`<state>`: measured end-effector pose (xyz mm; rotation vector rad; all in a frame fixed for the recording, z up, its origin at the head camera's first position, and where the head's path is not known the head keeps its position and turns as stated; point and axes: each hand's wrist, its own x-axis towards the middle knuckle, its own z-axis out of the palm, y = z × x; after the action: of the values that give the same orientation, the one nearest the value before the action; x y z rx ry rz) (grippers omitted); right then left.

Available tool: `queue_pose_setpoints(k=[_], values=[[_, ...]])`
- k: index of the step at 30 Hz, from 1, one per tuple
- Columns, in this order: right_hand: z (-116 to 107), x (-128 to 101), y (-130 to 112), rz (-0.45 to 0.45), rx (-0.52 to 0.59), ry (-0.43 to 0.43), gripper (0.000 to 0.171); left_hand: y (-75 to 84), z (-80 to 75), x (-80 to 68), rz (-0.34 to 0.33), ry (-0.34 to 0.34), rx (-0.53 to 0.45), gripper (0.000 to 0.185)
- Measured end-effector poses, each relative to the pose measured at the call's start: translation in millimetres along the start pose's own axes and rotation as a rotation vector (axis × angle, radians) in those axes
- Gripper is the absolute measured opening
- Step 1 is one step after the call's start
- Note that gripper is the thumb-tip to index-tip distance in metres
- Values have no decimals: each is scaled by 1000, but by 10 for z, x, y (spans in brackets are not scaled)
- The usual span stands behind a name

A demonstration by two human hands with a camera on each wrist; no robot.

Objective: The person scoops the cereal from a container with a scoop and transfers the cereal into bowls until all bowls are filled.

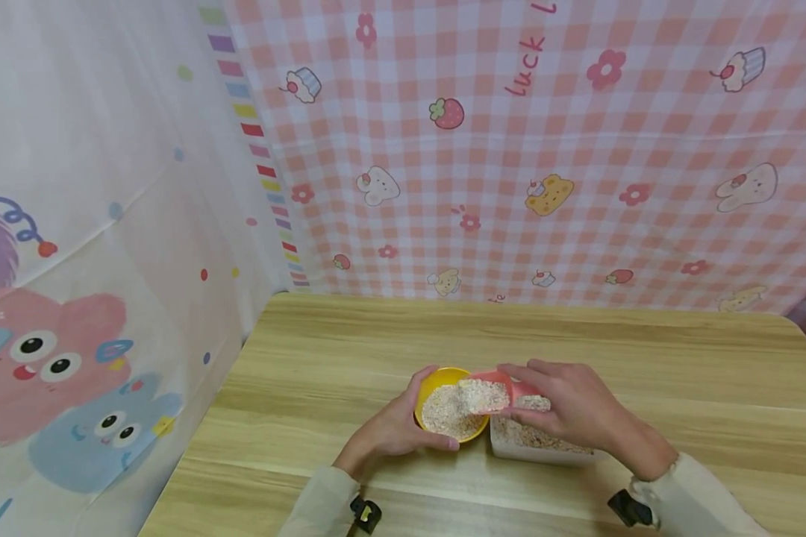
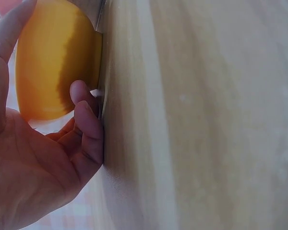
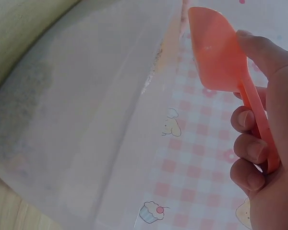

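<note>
A small yellow bowl (image 1: 436,382) (image 2: 53,57) stands on the table, partly filled with pale oat-like flakes (image 1: 446,414). My left hand (image 1: 396,426) holds it from the left side, thumb at the near rim and other fingers curled about its far side and base. In my right hand (image 1: 574,399) is a coral-pink scoop (image 3: 221,52), its handle gripped by the curled fingers and the thumb against its scoop part. Heaped with flakes, the scoop overlaps the bowl's right rim in the head view. Below the right hand sits a translucent white container (image 1: 544,453) (image 3: 101,96) of darker flakes.
The wood-grain table (image 1: 349,335) reaches back to a pink checked cloth (image 1: 497,156) with cartoon prints. Along the left hangs a white cloth (image 1: 134,246) with cartoon figures. The bowl and container stand side by side near the front of the table.
</note>
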<state>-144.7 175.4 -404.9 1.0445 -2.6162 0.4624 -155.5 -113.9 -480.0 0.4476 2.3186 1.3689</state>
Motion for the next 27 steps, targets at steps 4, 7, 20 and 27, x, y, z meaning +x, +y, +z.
queue_pose_setpoints(k=[4, 7, 20, 27], values=[[3, 7, 2, -22, -31, 11, 58, -2, 0, -2, 1, 1, 0, 116], [-6, 16, -5, -25, -31, 3, 58, 1, -1, -3, -4, 0, -1, 115], [1, 54, -17, -89, -42, 20, 54, 1, 6, 3, -8, 1, 6, 116], [-4, 104, -46, -95, -31, -17, 52, -8, 7, 5, -11, 2, 6, 114]])
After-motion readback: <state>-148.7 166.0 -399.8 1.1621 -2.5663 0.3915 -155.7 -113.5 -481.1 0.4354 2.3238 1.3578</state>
